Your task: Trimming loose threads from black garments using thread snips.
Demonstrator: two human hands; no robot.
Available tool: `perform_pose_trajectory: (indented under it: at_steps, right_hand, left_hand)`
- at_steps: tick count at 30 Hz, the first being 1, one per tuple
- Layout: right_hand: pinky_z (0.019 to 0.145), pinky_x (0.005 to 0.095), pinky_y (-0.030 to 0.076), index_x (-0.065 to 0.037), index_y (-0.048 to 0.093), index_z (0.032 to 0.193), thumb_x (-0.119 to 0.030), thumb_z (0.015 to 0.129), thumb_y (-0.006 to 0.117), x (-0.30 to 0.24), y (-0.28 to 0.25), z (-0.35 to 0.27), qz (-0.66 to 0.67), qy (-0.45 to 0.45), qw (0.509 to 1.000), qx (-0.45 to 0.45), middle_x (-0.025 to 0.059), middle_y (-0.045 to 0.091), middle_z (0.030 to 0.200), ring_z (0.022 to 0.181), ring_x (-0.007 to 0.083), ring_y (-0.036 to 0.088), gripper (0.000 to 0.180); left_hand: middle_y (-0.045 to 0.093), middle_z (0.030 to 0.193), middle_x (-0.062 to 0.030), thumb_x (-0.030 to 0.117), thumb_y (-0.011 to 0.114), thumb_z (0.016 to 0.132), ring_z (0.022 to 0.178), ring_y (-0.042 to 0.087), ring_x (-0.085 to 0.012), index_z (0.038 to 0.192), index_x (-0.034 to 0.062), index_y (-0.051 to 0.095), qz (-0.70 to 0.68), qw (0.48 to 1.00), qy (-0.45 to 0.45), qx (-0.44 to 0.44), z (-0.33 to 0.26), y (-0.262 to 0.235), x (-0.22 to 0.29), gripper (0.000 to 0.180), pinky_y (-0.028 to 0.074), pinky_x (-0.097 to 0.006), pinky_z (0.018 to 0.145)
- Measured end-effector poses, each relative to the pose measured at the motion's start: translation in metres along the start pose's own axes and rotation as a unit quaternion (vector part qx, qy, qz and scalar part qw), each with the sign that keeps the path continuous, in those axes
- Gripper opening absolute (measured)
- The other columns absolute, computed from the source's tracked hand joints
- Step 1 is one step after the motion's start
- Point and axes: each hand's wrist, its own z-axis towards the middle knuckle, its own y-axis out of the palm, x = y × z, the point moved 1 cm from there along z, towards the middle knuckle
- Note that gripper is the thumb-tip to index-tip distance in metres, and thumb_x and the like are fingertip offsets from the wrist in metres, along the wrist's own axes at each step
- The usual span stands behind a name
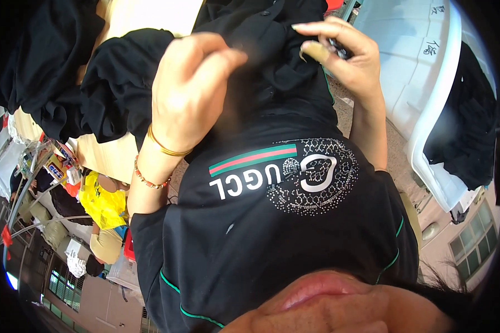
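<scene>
My left hand (188,91) pinches, on what I can't tell; my right hand (350,64), loosely curled, could drop its dark object (339,49) onto the black cloth (264,41) between.

Left hand (191,83) showed blurred fingertips (239,56); dark item (339,50) in right hand (347,61) was partly hidden; upper edge cut black cloth (261,41).
</scene>
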Motion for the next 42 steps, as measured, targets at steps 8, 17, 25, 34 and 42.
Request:
perform_pose_trajectory:
  at_steps: [8,17,25,34,42]
  right_hand:
    - [0.068,0.0232,0.046,-0.001,0.067,0.117,0.0,0.078,0.078,-0.04,0.02,0.023,0.009,0.039,0.999,0.003,0.003,0.061,0.091,0.076,0.0092,0.057,0.041]
    - [0.066,0.0282,0.044,0.0,0.069,0.115,-0.009,0.087,0.073,-0.039,0.007,0.021,-0.092,0.049,0.99,-0.093,0.0073,0.064,0.085,0.074,0.0166,0.058,0.03]
    - [0.066,0.0286,0.044,0.0,0.071,0.114,-0.008,0.087,0.073,-0.042,0.002,0.02,-0.086,0.056,0.989,-0.109,0.0074,0.065,0.083,0.074,0.0168,0.058,0.029]
    - [0.066,0.0279,0.044,-0.001,0.072,0.113,-0.007,0.086,0.074,-0.038,0.001,0.017,-0.084,0.056,0.987,-0.124,0.0067,0.065,0.082,0.073,0.0158,0.058,0.027]
    - [0.063,0.0271,0.044,-0.001,0.073,0.111,-0.004,0.084,0.075,-0.035,0.005,0.013,-0.059,0.053,0.991,-0.103,0.0065,0.065,0.083,0.073,0.015,0.058,0.027]
  left_hand:
    - [0.064,0.09,-0.0019,0.0,0.075,0.063,0.075,0.061,-0.0169,0.09,0.0089,0.074,0.033,0.996,0.048,0.066,-0.045,0.004,0.002,0.029,0.047,-0.028,0.064]
    - [0.064,0.089,-0.0006,0.004,0.076,0.063,0.075,0.061,-0.0154,0.091,0.0105,0.075,0.031,0.992,0.067,0.099,-0.061,0.014,-0.002,0.028,0.047,-0.027,0.065]
    - [0.064,0.092,-0.0011,0.006,0.075,0.063,0.076,0.061,-0.0154,0.093,0.0104,0.075,0.03,0.992,0.079,0.091,-0.064,0.016,-0.004,0.03,0.048,-0.027,0.065]
    - [0.063,0.093,-0.0016,0.008,0.076,0.065,0.077,0.06,-0.0154,0.095,0.0112,0.075,0.036,0.992,0.089,0.084,-0.07,0.021,-0.006,0.03,0.048,-0.027,0.066]
    - [0.064,0.086,-0.0025,-0.006,0.08,0.062,0.075,0.062,-0.0166,0.087,0.0076,0.076,0.027,0.996,0.066,0.062,-0.067,0.02,0.0,0.029,0.05,-0.027,0.064]
